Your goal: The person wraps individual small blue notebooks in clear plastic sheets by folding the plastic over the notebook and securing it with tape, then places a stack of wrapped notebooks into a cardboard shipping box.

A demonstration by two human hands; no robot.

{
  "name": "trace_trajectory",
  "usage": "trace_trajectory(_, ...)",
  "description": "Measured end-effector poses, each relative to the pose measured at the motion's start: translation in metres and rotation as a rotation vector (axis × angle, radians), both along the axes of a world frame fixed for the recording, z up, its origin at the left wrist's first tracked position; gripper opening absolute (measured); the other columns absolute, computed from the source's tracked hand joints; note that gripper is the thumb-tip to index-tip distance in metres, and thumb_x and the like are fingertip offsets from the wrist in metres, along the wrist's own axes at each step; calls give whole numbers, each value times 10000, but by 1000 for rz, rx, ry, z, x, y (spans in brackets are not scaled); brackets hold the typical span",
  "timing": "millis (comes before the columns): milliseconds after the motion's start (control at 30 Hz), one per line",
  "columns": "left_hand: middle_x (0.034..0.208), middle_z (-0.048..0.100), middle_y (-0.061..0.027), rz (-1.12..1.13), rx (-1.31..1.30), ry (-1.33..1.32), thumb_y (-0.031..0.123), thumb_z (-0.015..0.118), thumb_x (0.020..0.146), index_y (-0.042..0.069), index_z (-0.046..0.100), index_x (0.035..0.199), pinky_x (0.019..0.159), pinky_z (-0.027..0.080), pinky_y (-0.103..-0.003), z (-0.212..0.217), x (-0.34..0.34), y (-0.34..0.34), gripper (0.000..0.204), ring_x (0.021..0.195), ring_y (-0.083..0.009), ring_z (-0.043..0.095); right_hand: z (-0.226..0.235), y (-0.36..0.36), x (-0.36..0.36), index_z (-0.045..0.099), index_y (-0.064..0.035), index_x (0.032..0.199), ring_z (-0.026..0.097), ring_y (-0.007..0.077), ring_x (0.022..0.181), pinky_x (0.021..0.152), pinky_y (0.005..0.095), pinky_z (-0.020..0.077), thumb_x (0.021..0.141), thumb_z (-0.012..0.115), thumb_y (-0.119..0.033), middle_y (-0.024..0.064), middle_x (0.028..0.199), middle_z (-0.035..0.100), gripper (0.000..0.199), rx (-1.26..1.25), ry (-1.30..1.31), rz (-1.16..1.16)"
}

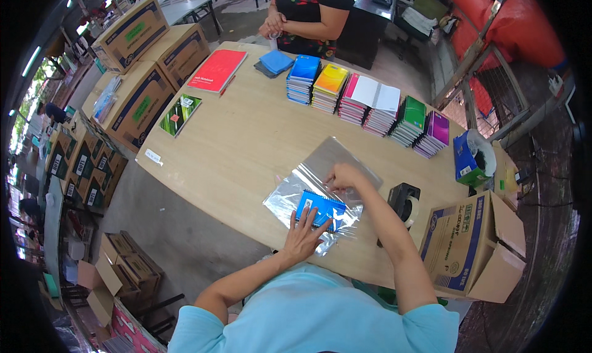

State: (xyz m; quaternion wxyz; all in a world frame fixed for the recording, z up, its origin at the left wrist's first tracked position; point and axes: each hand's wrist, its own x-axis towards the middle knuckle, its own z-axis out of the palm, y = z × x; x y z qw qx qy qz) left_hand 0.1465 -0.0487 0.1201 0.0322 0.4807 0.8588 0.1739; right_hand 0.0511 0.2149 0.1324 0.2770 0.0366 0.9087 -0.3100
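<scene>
A small blue spiral notebook (335,210) lies at the near edge of the table, in or under a clear plastic bag (288,189); I cannot tell which. My left hand (302,236) rests on the notebook, fingers spread flat over its lower left part. Just beyond the notebook, my right hand (345,176) is over the bag with bent fingers, apparently pinching the plastic. A clear sheet (336,150) of the same film stretches beyond that hand. To the right of my right forearm stands a black tape dispenser (402,199).
Along the far right edge stand stacks of spiral notebooks: blue (304,69), yellow (332,79), pink (353,94), green (412,112), purple (437,124). A large red notebook (216,69) lies far left. Cardboard box (459,245) at right. Across the table stands another person (311,13).
</scene>
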Motion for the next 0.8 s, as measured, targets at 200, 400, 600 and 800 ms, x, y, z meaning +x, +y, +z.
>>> trace_trajectory(200,1474,297,-246,38,19,-11,207,767,738,363,382,1454,1082,200,-651,-2,8,12,828,1377,-437,273,-25,-36,62,761,-159,931,659,291,800,684,415,539,805,652,-172,91,822,661,167,440,473,39)
trace_trajectory(400,1494,240,-308,117,110,-3,131,715,735,277,547,1321,1118,182,-626,-22,12,9,628,1402,-472,229,-14,-89,107,722,-99,987,633,290,902,720,408,534,787,618,-57,89,943,646,230,235,948,-179)
trace_trajectory(600,1509,162,-373,75,51,59,134,514,875,193,600,1222,1131,157,-622,-28,17,20,363,1397,-544,196,-26,-94,114,719,-75,945,616,302,876,727,405,520,723,624,-5,99,897,623,251,225,929,-254)
trace_trajectory(800,1549,139,-311,157,-32,-61,262,540,892,156,581,1277,1128,179,-626,-47,12,32,401,1418,-520,162,-25,-97,107,716,-85,878,600,320,835,697,424,493,707,590,-36,117,859,608,218,238,924,-227)
